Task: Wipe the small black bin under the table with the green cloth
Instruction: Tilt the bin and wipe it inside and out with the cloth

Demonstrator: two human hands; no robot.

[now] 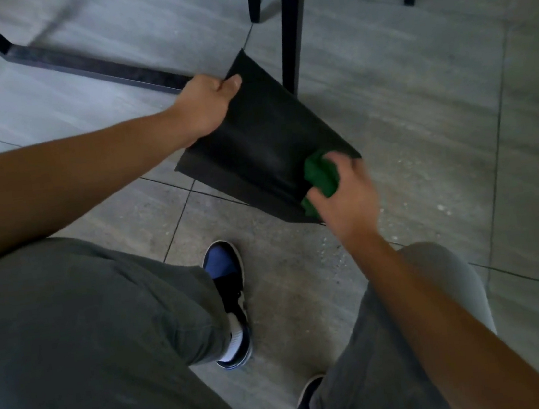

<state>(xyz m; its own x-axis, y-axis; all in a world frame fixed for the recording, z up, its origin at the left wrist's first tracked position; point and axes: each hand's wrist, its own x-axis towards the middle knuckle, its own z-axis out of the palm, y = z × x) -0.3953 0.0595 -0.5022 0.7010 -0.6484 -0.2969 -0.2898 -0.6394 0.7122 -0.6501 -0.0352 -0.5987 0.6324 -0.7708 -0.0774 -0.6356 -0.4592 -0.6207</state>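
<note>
Hands first: my left hand [207, 106] grips the far edge of the small black bin [253, 138], fingers curled over the rim and thumb lying flat on the side that faces me. My right hand [341, 192] is closed around the green cloth [321, 177], bunched into a wad and pressed against the bin's near right corner; this hand is slightly blurred.

One bin, one cloth, two hands. The bin is matte black, with flat sides that widen toward me, and it is tipped over so one broad side faces up. It is held above the grey tiled floor [418, 101], just beside a thin black table leg [291, 31]. A black floor bar [91, 66] of the frame runs off to the left.

Below are my two knees in grey trousers [90, 328] and two shoes, the left shoe [228, 297] blue, black and white.
</note>
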